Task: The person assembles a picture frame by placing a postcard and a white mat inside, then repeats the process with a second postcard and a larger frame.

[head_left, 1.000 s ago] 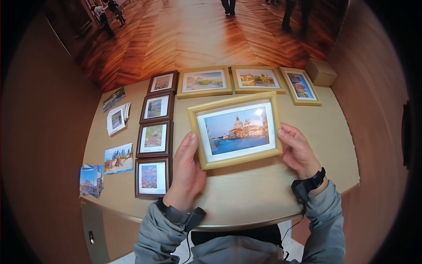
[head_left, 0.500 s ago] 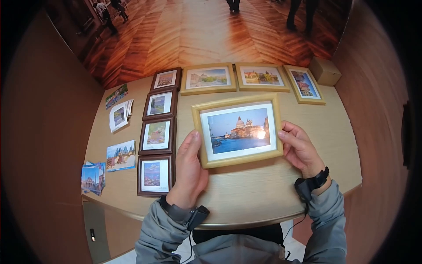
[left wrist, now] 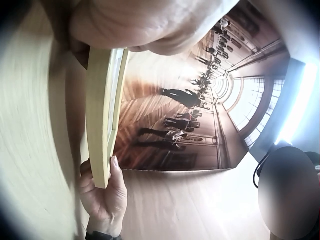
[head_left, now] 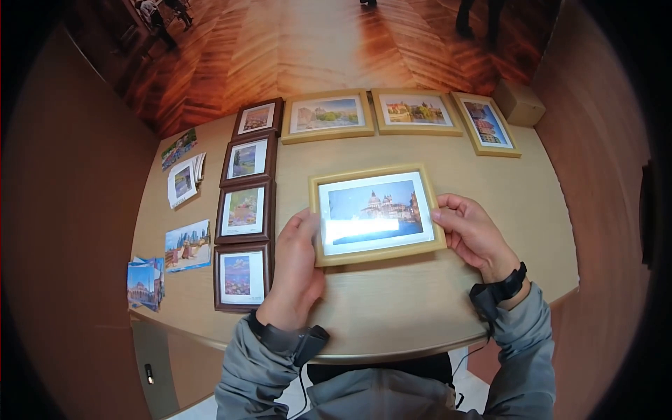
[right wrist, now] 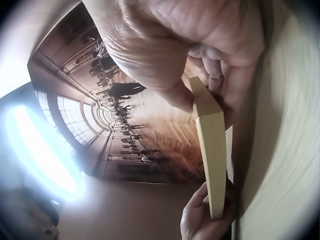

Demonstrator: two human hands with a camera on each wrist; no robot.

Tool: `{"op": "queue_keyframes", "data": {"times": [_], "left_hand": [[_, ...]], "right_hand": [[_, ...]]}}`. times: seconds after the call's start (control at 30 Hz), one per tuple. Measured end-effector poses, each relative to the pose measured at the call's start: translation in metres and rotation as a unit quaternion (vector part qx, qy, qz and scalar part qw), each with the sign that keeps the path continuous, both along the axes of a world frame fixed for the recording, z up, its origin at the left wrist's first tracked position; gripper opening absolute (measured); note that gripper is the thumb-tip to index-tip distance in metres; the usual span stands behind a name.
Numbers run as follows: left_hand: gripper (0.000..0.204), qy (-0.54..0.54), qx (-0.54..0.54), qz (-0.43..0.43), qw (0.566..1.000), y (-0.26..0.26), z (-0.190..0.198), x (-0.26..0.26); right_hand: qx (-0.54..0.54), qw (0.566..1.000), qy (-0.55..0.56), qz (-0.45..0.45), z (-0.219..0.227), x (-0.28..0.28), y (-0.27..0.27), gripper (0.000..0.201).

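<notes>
A light wooden picture frame (head_left: 381,255) is held above the table between both hands, its photo of a domed waterfront building facing up. My left hand (head_left: 297,269) grips the left side, thumb along the front edge. At the right side, my right hand (head_left: 476,234) pinches the frame, thumb on the front and fingers behind. Bright glare lies over the lower part of the photo. Seen edge-on in the left wrist view, the frame's side (left wrist: 97,115) stands off the tabletop; the right wrist view shows its other edge (right wrist: 212,155) the same way.
Several dark brown frames (head_left: 243,276) form a column on the left. Light wooden frames (head_left: 327,115) line the back, with one upright frame (head_left: 484,126) at right near a box (head_left: 519,103). Loose photos (head_left: 187,246) and stacked prints (head_left: 145,283) lie far left on the table (head_left: 511,210).
Both hands have lowered the light frame slightly toward the person and levelled its slant a little. Glare has spread across the lower photo. The head view has shifted slightly.
</notes>
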State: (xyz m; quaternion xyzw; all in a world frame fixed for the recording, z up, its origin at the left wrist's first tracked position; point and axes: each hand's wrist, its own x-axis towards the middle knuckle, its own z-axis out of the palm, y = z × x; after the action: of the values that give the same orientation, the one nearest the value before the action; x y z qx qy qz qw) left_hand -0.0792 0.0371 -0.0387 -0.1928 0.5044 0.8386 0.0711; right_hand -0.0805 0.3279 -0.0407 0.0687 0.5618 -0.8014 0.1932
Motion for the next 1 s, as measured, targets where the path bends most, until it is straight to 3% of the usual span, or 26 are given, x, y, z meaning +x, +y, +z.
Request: {"op": "queue_keyframes", "data": {"times": [0.23,0.33,0.4,0.43,0.5,0.57,0.63,0.7,0.77,0.8,0.87,1.0], "left_hand": [[0.032,-0.022,0.016,-0.023,0.999,-0.008,-0.004,-0.005],[0.043,-0.016,-0.019,-0.033,0.999,-0.008,-0.005,-0.004],[0.044,0.099,-0.138,0.015,0.985,-0.003,-0.011,-0.001],[0.044,0.099,-0.138,0.014,0.985,-0.004,-0.014,-0.001],[0.050,0.152,-0.277,-0.037,0.948,-0.008,-0.017,-0.001],[0.055,0.147,-0.287,-0.067,0.944,-0.010,-0.021,0.000],[0.059,0.226,-0.373,-0.133,0.890,-0.013,-0.033,-0.001],[0.063,0.229,-0.404,-0.132,0.876,-0.013,-0.032,0.000],[0.062,0.265,-0.495,-0.140,0.816,-0.012,-0.022,0.003],[0.062,0.264,-0.494,-0.141,0.816,-0.011,-0.019,0.003],[0.064,0.294,-0.585,-0.155,0.740,-0.010,-0.014,0.005],[0.063,0.283,-0.604,-0.159,0.728,-0.004,-0.003,0.009]], "right_hand": [[-0.015,0.999,-0.036,-0.020,-0.003,-0.001,0.002,0.029],[-0.009,0.999,-0.039,-0.027,-0.004,0.000,0.001,0.028],[0.003,0.999,-0.037,-0.029,-0.001,0.000,-0.001,0.028],[0.015,0.999,-0.035,-0.030,0.000,0.000,-0.002,0.027],[0.024,0.999,-0.034,-0.030,0.000,0.001,-0.002,0.028],[0.034,0.998,-0.034,-0.027,0.001,0.001,-0.004,0.028],[0.045,0.998,-0.031,-0.034,0.002,0.001,-0.005,0.029],[0.050,0.998,-0.034,-0.033,0.000,0.000,-0.004,0.029],[0.054,0.997,-0.038,-0.035,0.000,-0.001,-0.003,0.030],[0.064,0.997,-0.037,-0.036,0.002,-0.001,-0.003,0.031],[0.074,0.996,-0.041,-0.036,0.003,0.001,-0.005,0.032],[0.101,0.994,-0.033,-0.027,0.006,0.001,-0.005,0.034]]}}
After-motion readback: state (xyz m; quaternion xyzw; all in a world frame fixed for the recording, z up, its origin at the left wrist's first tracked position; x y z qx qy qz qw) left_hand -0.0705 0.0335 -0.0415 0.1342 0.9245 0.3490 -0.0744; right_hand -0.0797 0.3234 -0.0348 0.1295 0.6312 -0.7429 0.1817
